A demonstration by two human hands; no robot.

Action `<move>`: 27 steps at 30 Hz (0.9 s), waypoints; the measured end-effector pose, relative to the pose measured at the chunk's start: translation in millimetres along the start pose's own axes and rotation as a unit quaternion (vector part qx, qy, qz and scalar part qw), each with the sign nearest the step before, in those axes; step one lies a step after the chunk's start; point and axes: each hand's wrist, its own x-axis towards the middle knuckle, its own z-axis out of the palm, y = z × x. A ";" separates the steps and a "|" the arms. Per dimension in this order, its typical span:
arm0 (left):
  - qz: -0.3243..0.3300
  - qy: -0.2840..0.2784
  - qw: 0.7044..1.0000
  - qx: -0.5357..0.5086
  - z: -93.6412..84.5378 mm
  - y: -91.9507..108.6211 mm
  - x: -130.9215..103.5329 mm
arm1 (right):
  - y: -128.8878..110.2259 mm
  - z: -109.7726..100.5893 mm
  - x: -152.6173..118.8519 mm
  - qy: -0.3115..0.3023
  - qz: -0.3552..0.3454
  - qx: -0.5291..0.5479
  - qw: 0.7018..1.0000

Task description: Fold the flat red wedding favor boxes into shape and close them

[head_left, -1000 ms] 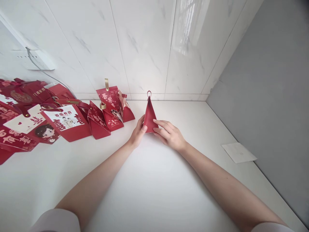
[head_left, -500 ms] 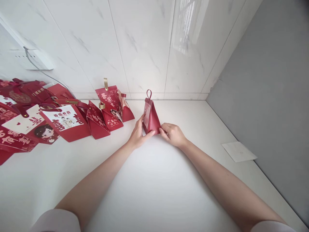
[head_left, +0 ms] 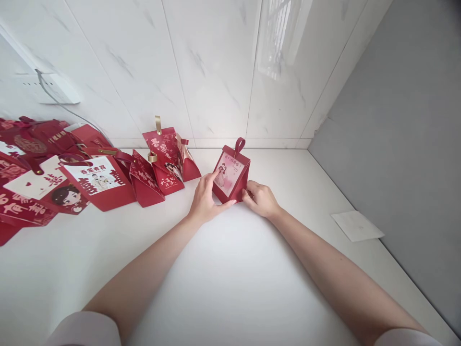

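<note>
A red gift box [head_left: 232,173] with a loop handle on top stands upright on the white table [head_left: 230,269]. Its pink front panel, printed with a couple and lettering, faces me at an angle. My left hand [head_left: 207,199] grips the box's left side, fingers on the front panel and thumb along the lower front edge. At the lower right corner, my right hand [head_left: 262,198] pinches the box with curled fingers; the fingertips are partly hidden.
Several red gift boxes [head_left: 108,192] crowd the table's left side, some with gold or red loops. A tiled wall [head_left: 216,72] rises behind. A white socket panel [head_left: 54,91] with a grey cable is at left. A flat white paper [head_left: 356,226] lies near the right edge.
The red gift box has turned, so its pink front panel now faces more toward me instead of its plain side. Both hands stay on it, shifted slightly.
</note>
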 end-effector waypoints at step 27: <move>-0.046 -0.020 0.972 -0.231 2.9 -12.6 3.6 | 8.1 -1.3 4.7 0.000 0.138 0.219 0.966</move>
